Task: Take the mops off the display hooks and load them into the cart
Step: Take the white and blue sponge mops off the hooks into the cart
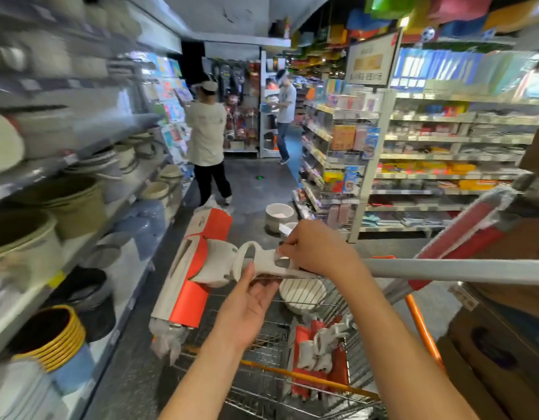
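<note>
Both hands hold a mop [201, 262] above the wire cart [307, 386]: the left hand [247, 304] supports its grey neck from below, the right hand [316, 253] grips from above. The mop head points toward 10 o'clock, and the pole runs toward 3 o'clock.

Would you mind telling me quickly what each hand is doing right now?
Left hand: fingers straight, supporting the mop from below at its grey neck.
Right hand: fingers curled, gripping the same mop where the neck meets the pole.

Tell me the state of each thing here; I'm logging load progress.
Mop: held level over the cart, head still wrapped.
Left hand: under the mop's neck, fingers straight.
Right hand: gripping the neck.
Cart: partly loaded.
Mop heads: lying in the cart.
Bowl: upright in the cart.
</note>
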`<state>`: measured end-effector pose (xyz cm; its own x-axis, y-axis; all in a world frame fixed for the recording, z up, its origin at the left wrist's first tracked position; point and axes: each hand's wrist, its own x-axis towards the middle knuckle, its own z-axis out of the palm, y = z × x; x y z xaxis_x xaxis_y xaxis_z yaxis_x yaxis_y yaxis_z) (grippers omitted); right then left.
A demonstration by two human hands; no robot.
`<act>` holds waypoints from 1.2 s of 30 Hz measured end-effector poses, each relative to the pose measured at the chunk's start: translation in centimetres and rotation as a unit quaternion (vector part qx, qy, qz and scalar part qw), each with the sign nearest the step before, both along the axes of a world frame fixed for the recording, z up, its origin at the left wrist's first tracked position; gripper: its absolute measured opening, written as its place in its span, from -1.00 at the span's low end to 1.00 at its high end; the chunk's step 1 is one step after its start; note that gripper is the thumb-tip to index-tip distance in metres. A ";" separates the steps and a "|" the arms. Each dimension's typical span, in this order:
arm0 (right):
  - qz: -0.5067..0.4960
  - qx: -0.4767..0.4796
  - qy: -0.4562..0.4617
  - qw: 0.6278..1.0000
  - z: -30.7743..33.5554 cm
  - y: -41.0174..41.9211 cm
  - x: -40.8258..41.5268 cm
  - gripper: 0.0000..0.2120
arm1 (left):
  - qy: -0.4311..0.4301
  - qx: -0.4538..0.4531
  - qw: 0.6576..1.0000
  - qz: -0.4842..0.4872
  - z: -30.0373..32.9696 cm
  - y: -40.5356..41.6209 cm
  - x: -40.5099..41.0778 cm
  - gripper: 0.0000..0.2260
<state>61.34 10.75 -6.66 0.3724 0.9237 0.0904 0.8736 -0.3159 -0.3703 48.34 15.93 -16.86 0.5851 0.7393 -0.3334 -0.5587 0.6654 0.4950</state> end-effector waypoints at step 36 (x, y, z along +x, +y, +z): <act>0.232 0.309 0.524 0.759 -1.7 0.7 -34.6 -0.82 | 0.160 0.323 0.817 0.451 11.4 -3.9 -32.8 -0.46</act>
<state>26.70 11.46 -8.35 0.1865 0.8792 0.4384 -0.0398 0.4526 -0.8908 15.50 12.06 -5.44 -0.3352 0.9035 0.2669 -0.4506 -0.4026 0.7968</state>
